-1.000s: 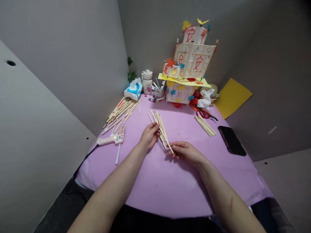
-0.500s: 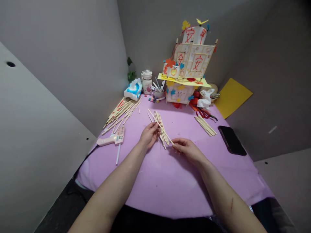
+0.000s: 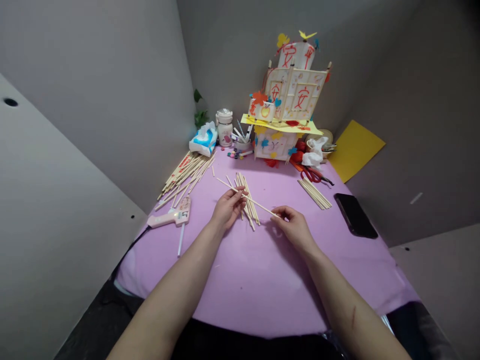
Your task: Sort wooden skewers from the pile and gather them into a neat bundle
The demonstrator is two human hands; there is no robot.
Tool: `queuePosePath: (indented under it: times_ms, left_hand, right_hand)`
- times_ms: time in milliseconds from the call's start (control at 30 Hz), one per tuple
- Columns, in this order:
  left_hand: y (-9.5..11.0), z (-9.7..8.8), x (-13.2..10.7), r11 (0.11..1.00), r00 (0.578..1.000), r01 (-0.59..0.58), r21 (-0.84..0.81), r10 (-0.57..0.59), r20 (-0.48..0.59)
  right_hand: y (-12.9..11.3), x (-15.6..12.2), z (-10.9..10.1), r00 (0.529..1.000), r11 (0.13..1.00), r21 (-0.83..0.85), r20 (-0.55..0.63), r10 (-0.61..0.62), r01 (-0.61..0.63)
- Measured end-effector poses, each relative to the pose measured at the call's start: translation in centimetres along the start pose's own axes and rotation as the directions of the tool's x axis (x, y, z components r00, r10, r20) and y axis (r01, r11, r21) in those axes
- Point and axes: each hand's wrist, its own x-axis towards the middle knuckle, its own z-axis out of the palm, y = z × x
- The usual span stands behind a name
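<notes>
My left hand point(image 3: 226, 208) and my right hand point(image 3: 293, 226) both grip one thin wooden stick point(image 3: 252, 199). It is lifted a little and lies almost crosswise, its far end pointing left. Under it, a small pile of similar sticks point(image 3: 247, 201) rests on the pink table point(image 3: 262, 280). My right hand pinches the stick's near end. My left hand's fingers hold it near the middle, just beside the pile.
A pink glue gun point(image 3: 170, 218) and a large heap of sticks point(image 3: 186, 173) lie at the left. A decorated paper lantern model point(image 3: 287, 107) stands at the back. A stick bundle point(image 3: 314, 193), red scissors point(image 3: 314, 174) and a black phone point(image 3: 355, 215) lie at the right.
The single stick has been drawn out of the pile and turned from lengthwise toward crosswise. My right hand has moved slightly right and away from me.
</notes>
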Motion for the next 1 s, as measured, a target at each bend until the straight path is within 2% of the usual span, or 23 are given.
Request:
queuePosePath:
  times_ms: [233, 367, 433, 500, 533, 567, 633, 667, 700, 733, 767, 800, 867, 933, 1000]
  left_hand:
    - [0.0, 0.2, 0.0, 1.0, 1.0, 0.004, -0.015, -0.004, -0.018]
    - [-0.1, 0.4, 0.0, 1.0, 1.0, 0.0, 0.001, 0.0, -0.009]
    - [-0.2, 0.3, 0.2, 0.998, 1.0, -0.017, 0.067, 0.017, 0.001]
    - [-0.2, -0.2, 0.6, 0.965, 0.993, -0.099, 0.243, 0.11, -0.034]
    - [-0.1, -0.5, 0.7, 0.909, 0.978, -0.161, 0.384, 0.2, -0.065]
    - [0.0, -0.9, 0.9, 0.807, 0.947, -0.214, 0.551, 0.308, -0.084]
    - [0.1, -1.6, 0.9, 0.47, 0.871, -0.214, 0.856, 0.489, -0.051]
    - [0.2, -1.9, 0.9, 0.282, 0.849, -0.162, 0.946, 0.528, -0.012]
    - [0.2, -2.0, 0.7, 0.114, 0.846, -0.098, 0.989, 0.533, 0.023]
    - [0.1, -2.1, 0.6, -0.018, 0.854, -0.039, 0.999, 0.518, 0.043]
    - [0.0, -2.1, 0.4, -0.111, 0.867, 0.005, 0.994, 0.496, 0.051]
    - [-0.2, -2.0, 0.3, -0.171, 0.879, 0.032, 0.985, 0.474, 0.054]
    - [-0.6, -1.7, 0.2, -0.226, 0.894, 0.049, 0.973, 0.445, 0.058]
    - [-0.8, -1.6, 0.2, -0.234, 0.9, 0.05, 0.971, 0.432, 0.058]
    - [-0.9, -1.6, 0.4, -0.215, 0.9, 0.066, 0.974, 0.435, 0.035]
  right_hand:
    - [0.1, 0.1, -0.2, 0.997, 0.997, -0.051, -0.05, -0.067, 0.064]
    - [-0.1, -0.2, 0.0, 0.981, 0.957, -0.227, -0.016, -0.191, 0.183]
    - [0.1, -0.2, -0.1, 0.968, 0.913, -0.33, 0.017, -0.249, 0.24]
    - [0.4, 0.0, -0.4, 0.964, 0.882, -0.407, -0.019, -0.267, 0.236]
    - [0.6, 0.3, -0.7, 0.961, 0.869, -0.448, -0.066, -0.267, 0.211]
    - [0.9, 0.6, -1.1, 0.958, 0.852, -0.493, -0.116, -0.264, 0.175]
    - [1.4, 1.2, -2.0, 0.952, 0.795, -0.6, -0.187, -0.243, 0.086]
    - [1.6, 1.5, -2.4, 0.953, 0.759, -0.65, -0.201, -0.226, 0.043]
    - [1.8, 1.7, -2.7, 0.958, 0.725, -0.689, -0.204, -0.2, 0.005]
    - [1.9, 1.8, -3.0, 0.965, 0.697, -0.716, -0.198, -0.169, -0.025]
    - [1.9, 1.8, -3.1, 0.972, 0.673, -0.738, -0.186, -0.143, -0.042]
    - [1.9, 1.7, -3.2, 0.976, 0.649, -0.76, -0.172, -0.131, -0.047]
    - [1.4, 1.4, -2.7, 0.974, 0.596, -0.803, -0.149, -0.17, -0.019]
    - [0.4, 1.4, -1.7, 0.96, 0.562, -0.824, -0.098, -0.264, 0.07]
    - [-1.0, 1.8, 0.2, 0.947, 0.574, -0.789, 0.028, -0.321, 0.218]
